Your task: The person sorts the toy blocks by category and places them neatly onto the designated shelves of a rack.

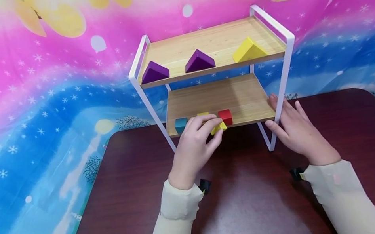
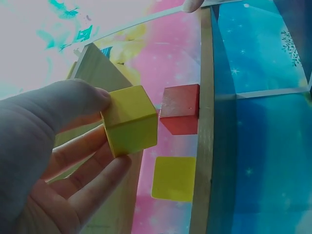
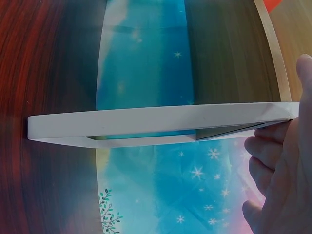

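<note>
My left hand (image 1: 196,143) pinches a yellow cube (image 2: 130,119) between thumb and fingers, just in front of the lower shelf (image 1: 241,93). Behind it on that shelf sit a teal cube (image 1: 181,125), another yellow cube (image 2: 174,178) and a red cube (image 1: 225,117). In the head view the hand hides most of the second yellow cube. At the right side of the two-tier rack, my right hand (image 1: 299,131) holds its white metal post (image 1: 281,80), thumb on the near side and fingers behind. The right wrist view shows that post with fingers beside it.
On the front edge of the top shelf (image 1: 212,35) stand two purple triangular blocks (image 1: 154,71) and a yellow triangular block (image 1: 249,49). The rack rests on a dark reddish table (image 1: 129,189). Behind hangs a patterned pink and blue cloth (image 1: 61,90).
</note>
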The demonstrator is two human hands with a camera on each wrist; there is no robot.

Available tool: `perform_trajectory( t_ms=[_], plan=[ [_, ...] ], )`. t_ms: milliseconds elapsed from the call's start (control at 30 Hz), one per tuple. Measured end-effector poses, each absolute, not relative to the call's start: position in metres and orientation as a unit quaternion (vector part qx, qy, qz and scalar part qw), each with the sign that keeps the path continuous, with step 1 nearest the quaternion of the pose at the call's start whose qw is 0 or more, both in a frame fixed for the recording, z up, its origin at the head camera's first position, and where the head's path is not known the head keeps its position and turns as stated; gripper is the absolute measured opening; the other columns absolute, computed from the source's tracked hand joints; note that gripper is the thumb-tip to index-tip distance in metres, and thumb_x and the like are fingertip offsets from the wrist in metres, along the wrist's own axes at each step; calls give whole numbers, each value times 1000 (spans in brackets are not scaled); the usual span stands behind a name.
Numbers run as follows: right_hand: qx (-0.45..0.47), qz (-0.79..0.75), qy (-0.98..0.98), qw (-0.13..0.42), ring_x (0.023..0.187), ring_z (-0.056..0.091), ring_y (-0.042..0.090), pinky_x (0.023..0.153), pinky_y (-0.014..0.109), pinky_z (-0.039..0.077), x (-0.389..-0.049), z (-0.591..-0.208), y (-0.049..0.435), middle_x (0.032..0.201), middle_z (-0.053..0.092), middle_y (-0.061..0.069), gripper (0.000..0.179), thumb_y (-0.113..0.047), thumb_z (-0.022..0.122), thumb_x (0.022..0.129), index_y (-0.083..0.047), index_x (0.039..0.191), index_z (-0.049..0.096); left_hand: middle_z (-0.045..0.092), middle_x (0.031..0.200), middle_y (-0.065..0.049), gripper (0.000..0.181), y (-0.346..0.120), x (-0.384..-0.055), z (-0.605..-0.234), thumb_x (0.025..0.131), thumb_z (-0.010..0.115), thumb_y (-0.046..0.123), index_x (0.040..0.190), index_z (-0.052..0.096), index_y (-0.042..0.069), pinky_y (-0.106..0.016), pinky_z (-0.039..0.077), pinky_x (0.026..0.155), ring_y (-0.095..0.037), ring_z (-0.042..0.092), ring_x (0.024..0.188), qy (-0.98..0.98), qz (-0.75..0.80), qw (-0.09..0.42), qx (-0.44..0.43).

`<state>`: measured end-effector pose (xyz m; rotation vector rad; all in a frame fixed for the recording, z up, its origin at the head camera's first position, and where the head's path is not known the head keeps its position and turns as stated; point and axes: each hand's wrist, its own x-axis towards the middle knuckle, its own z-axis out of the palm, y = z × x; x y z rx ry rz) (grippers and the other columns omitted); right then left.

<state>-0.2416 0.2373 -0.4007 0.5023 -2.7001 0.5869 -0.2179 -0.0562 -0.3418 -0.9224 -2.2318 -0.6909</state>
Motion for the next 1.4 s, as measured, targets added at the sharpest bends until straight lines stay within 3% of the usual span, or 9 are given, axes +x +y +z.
perform_trajectory(
  t_ms=[1400],
  plan=[
    [180, 217, -944, 169, 142, 5, 32, 111, 51, -8, -244, -402, 236, 157, 8, 10, 66, -36, 43, 99, -12, 151, 10, 63, 112, -4, 28, -16, -246, -317, 87, 68, 22, 112, 69, 10, -16, 39, 95, -15, 56, 105, -845, -197, 278, -412]
  ],
)
